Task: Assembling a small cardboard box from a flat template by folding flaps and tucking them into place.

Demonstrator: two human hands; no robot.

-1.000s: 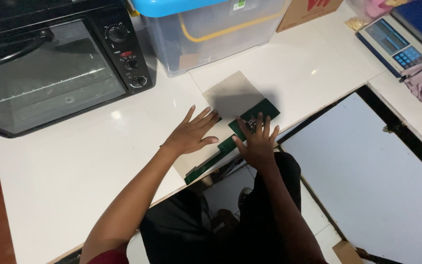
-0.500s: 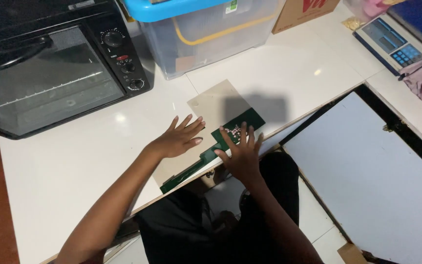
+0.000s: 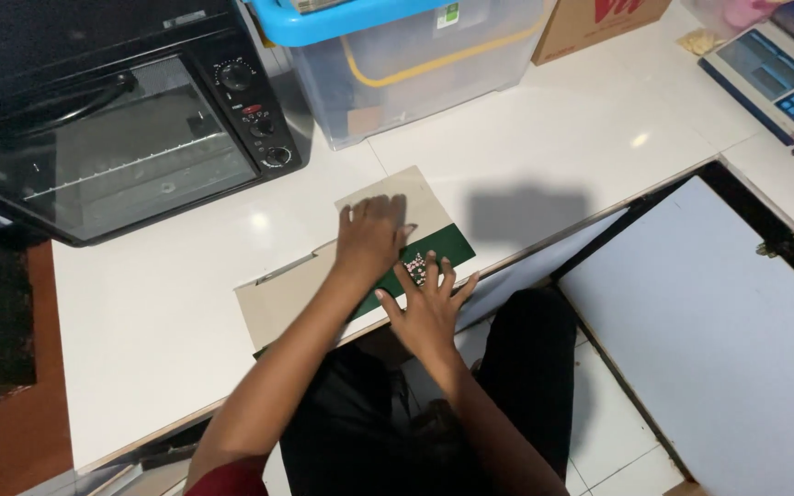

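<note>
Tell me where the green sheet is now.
In the head view the green sheet lies near the white counter's front edge, on beige cardboard, under the right hand, beside the left hand.

White glossy counter [image 3: 167, 331] fills centre, lamp glare spots on it; black toaster oven [image 3: 112, 138] at 10 o'clock; clear storage bin [image 3: 415, 69] with blue lid at 12; brown carton [image 3: 590, 23] at 1; blue-faced scale [image 3: 769, 78] at 2; white cabinet door [image 3: 719, 340] at 4; pale tiled floor [image 3: 608, 432] at 5; reddish-brown floor [image 3: 11, 441] at 8.
</note>
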